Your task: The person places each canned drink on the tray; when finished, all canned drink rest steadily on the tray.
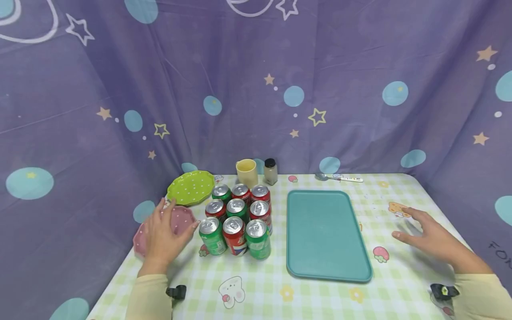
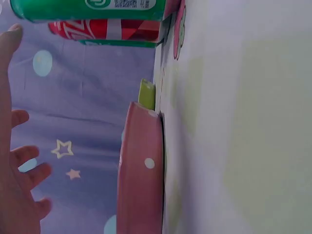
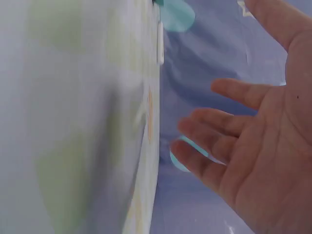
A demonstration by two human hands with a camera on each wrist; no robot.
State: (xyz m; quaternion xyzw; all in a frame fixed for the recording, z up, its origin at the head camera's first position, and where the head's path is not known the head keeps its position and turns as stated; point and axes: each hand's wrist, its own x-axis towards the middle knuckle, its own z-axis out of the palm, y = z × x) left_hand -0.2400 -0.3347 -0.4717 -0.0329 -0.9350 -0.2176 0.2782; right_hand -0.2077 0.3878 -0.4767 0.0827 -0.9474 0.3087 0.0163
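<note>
My left hand (image 1: 162, 240) hovers over the pink dotted plate (image 1: 181, 218) at the table's left side, fingers spread and holding nothing. Its thumb is close to a green soda can (image 1: 214, 241) at the near left corner of a block of several red and green cans, including a red can (image 1: 236, 242) in the front row. Off to the right, my right hand (image 1: 434, 240) is held above the tablecloth with loose, parted fingers and nothing in it. In the right wrist view its palm (image 3: 273, 141) shows bare. A teal tray (image 1: 326, 235) lies between the cans and that hand.
Behind the pink plate lies a green dotted plate (image 1: 191, 188). A yellow mug (image 1: 247, 173) and a black-capped jar (image 1: 270, 172) stand behind the cans. Along the back edge lies a spoon (image 1: 344, 178). A purple curtain (image 1: 256, 58) hangs behind the table.
</note>
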